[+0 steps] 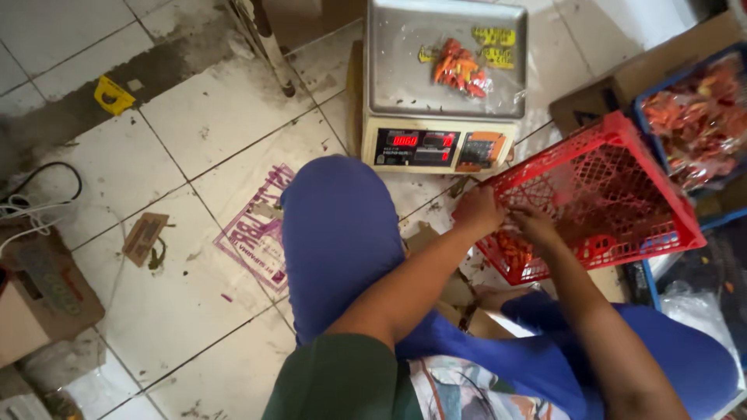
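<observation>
Below, grimy white tiled floor [194, 117], digital scale [443, 85], red crate [615, 194]

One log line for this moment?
left hand: on red crate rim | right hand: inside crate | chili bag: on scale

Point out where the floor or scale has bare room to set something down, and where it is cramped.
Free: the white floor tiles between the yellow scrap and the knee, and the left half of the scale pan, beside the bag of chillies. Crowded: around the red crate, where the left hand and right hand work, hemmed by the blue crate.
</observation>
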